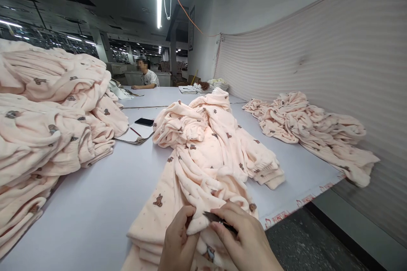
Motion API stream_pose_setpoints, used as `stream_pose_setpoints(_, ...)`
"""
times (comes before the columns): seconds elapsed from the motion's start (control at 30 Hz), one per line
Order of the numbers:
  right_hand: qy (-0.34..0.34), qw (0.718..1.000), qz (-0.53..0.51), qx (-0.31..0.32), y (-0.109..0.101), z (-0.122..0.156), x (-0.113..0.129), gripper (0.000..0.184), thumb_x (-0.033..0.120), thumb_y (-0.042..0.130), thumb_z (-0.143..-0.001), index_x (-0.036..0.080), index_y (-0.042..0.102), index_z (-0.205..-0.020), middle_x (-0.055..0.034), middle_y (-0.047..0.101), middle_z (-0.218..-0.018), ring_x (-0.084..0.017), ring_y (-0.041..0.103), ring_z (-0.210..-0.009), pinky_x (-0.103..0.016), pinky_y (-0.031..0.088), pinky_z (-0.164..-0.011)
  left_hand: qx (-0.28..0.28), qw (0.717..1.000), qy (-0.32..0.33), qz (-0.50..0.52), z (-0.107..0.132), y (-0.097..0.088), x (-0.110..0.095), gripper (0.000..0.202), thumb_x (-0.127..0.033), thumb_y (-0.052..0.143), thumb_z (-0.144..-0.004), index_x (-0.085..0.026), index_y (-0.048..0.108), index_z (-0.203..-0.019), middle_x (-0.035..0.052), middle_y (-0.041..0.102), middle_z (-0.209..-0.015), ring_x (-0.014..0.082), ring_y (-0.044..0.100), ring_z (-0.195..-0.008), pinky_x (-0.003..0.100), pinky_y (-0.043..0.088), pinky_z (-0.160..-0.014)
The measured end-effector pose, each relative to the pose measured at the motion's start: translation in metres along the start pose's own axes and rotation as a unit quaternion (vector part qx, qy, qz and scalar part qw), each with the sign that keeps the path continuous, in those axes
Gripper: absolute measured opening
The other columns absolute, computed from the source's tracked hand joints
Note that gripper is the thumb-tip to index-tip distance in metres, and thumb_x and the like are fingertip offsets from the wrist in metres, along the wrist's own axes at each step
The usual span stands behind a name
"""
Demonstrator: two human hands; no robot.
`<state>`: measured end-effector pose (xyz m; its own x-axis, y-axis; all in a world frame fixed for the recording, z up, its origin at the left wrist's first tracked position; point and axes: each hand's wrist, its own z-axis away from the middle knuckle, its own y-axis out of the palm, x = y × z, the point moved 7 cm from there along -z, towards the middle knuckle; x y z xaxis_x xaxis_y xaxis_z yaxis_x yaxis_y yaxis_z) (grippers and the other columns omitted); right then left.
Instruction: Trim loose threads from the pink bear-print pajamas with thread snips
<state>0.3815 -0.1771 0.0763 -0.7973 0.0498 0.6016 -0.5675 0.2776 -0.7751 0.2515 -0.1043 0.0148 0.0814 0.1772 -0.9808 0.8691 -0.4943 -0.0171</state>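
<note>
Pale pink fleece garments (203,152) with a brown animal print are heaped in front of me on the table. My left hand (179,237) pinches a folded edge of the top garment between thumb and fingers. In my right hand (240,233) is a pair of dark thread snips (219,221), their tips pointing left at the pinched edge. The blades lie close against the fabric; whether they touch a thread is too small to tell. Part of the snips is hidden inside my right fingers.
A tall pile of matching garments (47,123) fills the left side, and a smaller heap (305,123) lies right, overhanging the table edge. A phone (144,122) and pen (135,131) rest on a notepad (135,136). Behind the table sits a person (149,77). Striped cloth (311,51) covers the right wall.
</note>
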Motion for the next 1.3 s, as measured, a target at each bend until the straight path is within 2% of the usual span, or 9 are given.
stream_pose_setpoints(0.3, 0.007, 0.999, -0.01, -0.032, 0.001, -0.001, -0.006, 0.022, 0.03, 0.047, -0.091, 0.029, 0.068, -0.099, -0.0002, 0.068, -0.092, -0.019, 0.064, -0.087, -0.027, 0.048, -0.073, -0.01, 0.998, 0.001, 0.056, 0.0, 0.004, 0.005, 0.007, -0.027, 0.057, -0.079, -0.021, 0.058, -0.084, -0.0016, 0.055, -0.073, 0.0153, 0.052, -0.067, 0.023, 0.045, -0.063)
stream_pose_setpoints(0.47, -0.003, 0.996, 0.059, -0.064, 0.009, 0.004, -0.015, 0.026, 0.022, 0.055, -0.08, 0.027, 0.061, -0.104, -0.0011, 0.066, -0.092, -0.021, 0.065, -0.083, -0.028, 0.049, -0.068, -0.067, 0.996, 0.002, 0.062, 0.001, 0.0, 0.004, 0.031, -0.035, 0.064, -0.076, -0.023, 0.055, -0.103, 0.0036, 0.064, -0.093, 0.0203, 0.06, -0.086, 0.028, 0.048, -0.076)
stream_pose_setpoints(0.53, 0.004, 0.991, 0.085, -0.099, 0.007, -0.001, -0.021, 0.027, 0.014, 0.048, -0.077, 0.026, 0.06, -0.098, -0.0005, 0.067, -0.087, -0.02, 0.065, -0.079, -0.028, 0.048, -0.066, -0.037, 0.998, -0.008, 0.04, -0.004, 0.002, 0.001, 0.025, -0.041, 0.063, -0.078, -0.02, 0.061, -0.092, 0.0034, 0.064, -0.085, 0.0196, 0.06, -0.08, 0.027, 0.047, -0.073)
stream_pose_setpoints(0.63, 0.023, 0.987, 0.065, -0.146, -0.004, -0.012, -0.028, 0.022, 0.015, 0.045, -0.08, 0.023, 0.059, -0.095, -0.0016, 0.068, -0.087, -0.021, 0.065, -0.08, -0.028, 0.049, -0.067, 0.028, 0.988, -0.123, 0.093, -0.014, 0.009, 0.005, 0.037, -0.05, 0.056, -0.082, -0.018, 0.06, -0.064, -0.0002, 0.057, -0.061, 0.016, 0.055, -0.061, 0.025, 0.043, -0.058)
stream_pose_setpoints(0.73, 0.018, 0.992, 0.019, -0.12, -0.01, -0.019, -0.025, 0.014, 0.02, 0.051, -0.081, 0.023, 0.06, -0.092, -0.001, 0.068, -0.086, -0.019, 0.066, -0.081, -0.027, 0.05, -0.068, 0.067, 0.941, -0.212, 0.255, -0.02, 0.018, -0.001, 0.04, -0.052, 0.053, -0.085, -0.016, 0.067, -0.073, 0.0027, 0.065, -0.064, 0.0189, 0.06, -0.064, 0.029, 0.047, -0.06)
stream_pose_setpoints(0.83, -0.028, 0.996, 0.004, -0.081, -0.009, -0.015, -0.014, 0.021, 0.023, 0.058, -0.081, 0.026, 0.063, -0.102, -0.0013, 0.066, -0.102, -0.018, 0.066, -0.088, -0.026, 0.051, -0.074, 0.109, 0.908, -0.212, 0.343, -0.024, 0.026, -0.013, 0.038, -0.047, 0.054, -0.086, -0.013, 0.071, -0.085, 0.0076, 0.072, -0.074, 0.0232, 0.065, -0.074, 0.034, 0.051, -0.067)
stream_pose_setpoints(0.93, -0.042, 0.995, 0.031, -0.084, -0.007, -0.01, -0.01, 0.024, 0.024, 0.053, -0.086, 0.029, 0.064, -0.107, -0.0015, 0.066, -0.106, -0.018, 0.066, -0.089, -0.027, 0.051, -0.073, 0.133, 0.899, -0.208, 0.361, -0.026, 0.028, -0.017, 0.034, -0.041, 0.054, -0.088, -0.013, 0.072, -0.095, 0.0096, 0.074, -0.088, 0.0239, 0.066, -0.085, 0.035, 0.051, -0.076)
stream_pose_setpoints(1.17, -0.047, 0.994, 0.023, -0.096, -0.013, -0.015, -0.013, 0.023, 0.027, 0.055, -0.087, 0.029, 0.064, -0.108, -0.0016, 0.066, -0.106, -0.019, 0.066, -0.091, -0.026, 0.052, -0.072, 0.175, 0.923, -0.198, 0.279, -0.031, 0.021, -0.02, 0.033, -0.036, 0.051, -0.091, -0.012, 0.072, -0.097, 0.0104, 0.074, -0.092, 0.0226, 0.064, -0.089, 0.033, 0.047, -0.083)
stream_pose_setpoints(1.3, -0.03, 0.982, 0.08, -0.168, -0.023, -0.007, -0.016, 0.024, 0.031, 0.046, -0.091, 0.028, 0.064, -0.106, -0.0033, 0.067, -0.103, -0.02, 0.066, -0.081, -0.028, 0.05, -0.064, 0.187, 0.945, -0.165, 0.21, -0.046, 0.025, -0.019, 0.03, -0.037, 0.054, -0.089, -0.013, 0.071, -0.083, 0.0072, 0.073, -0.085, 0.0204, 0.062, -0.084, 0.032, 0.044, -0.084)
